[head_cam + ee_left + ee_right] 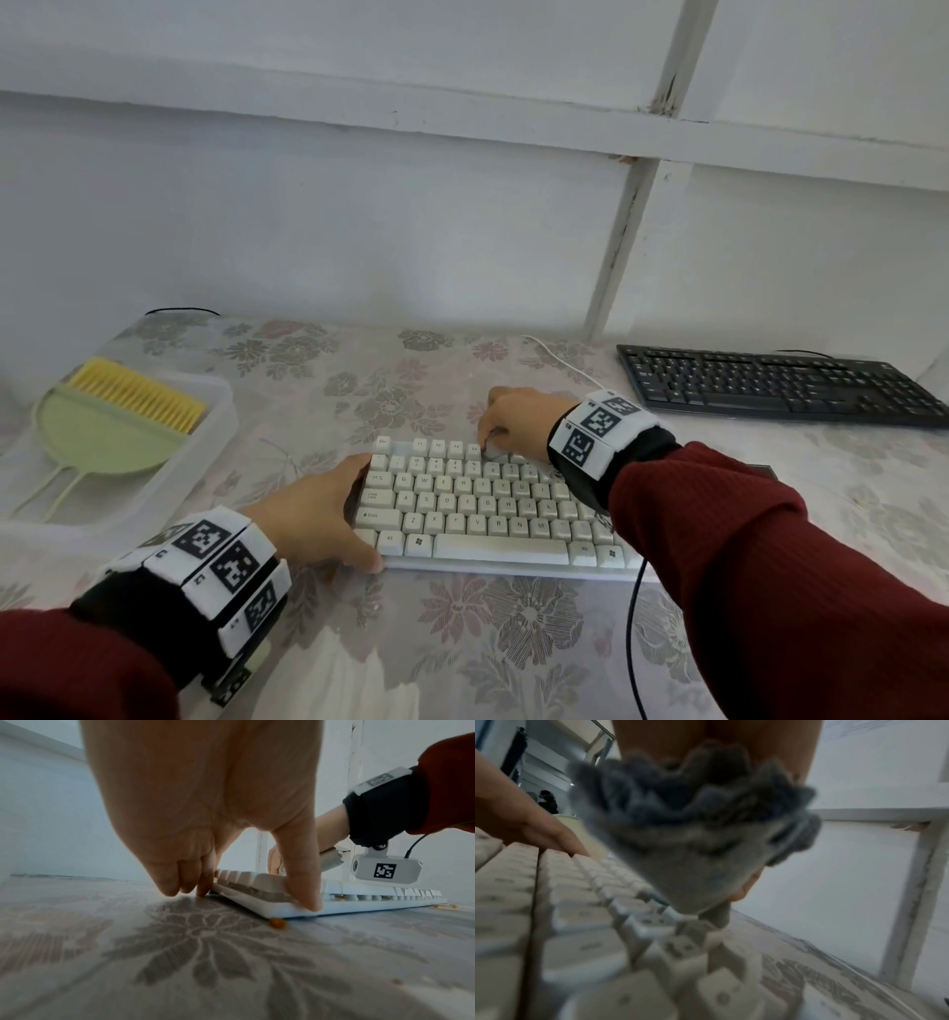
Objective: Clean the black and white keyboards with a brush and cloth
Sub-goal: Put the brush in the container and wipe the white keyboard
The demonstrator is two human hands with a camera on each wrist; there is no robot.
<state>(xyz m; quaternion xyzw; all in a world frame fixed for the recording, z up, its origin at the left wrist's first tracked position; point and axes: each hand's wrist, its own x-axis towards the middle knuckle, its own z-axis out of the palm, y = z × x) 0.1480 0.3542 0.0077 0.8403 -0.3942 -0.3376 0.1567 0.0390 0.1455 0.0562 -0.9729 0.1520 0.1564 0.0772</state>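
Note:
The white keyboard (482,509) lies on the flowered tablecloth in front of me. My left hand (328,514) grips its left end, thumb on the near corner and fingers (203,882) at the far corner of that end. My right hand (506,421) is over the top key row, holding a bunched grey cloth (695,841) whose tip touches the keys (680,943). The black keyboard (780,385) lies at the back right. A yellow brush (138,393) lies in a tray at the left, on a green dustpan (102,437).
A clear plastic tray (205,447) holds the brush and dustpan at the left. A white cable (560,360) runs from the white keyboard toward the wall. A black cable (634,642) hangs from my right wrist. Small orange crumbs (277,923) lie by the keyboard's corner.

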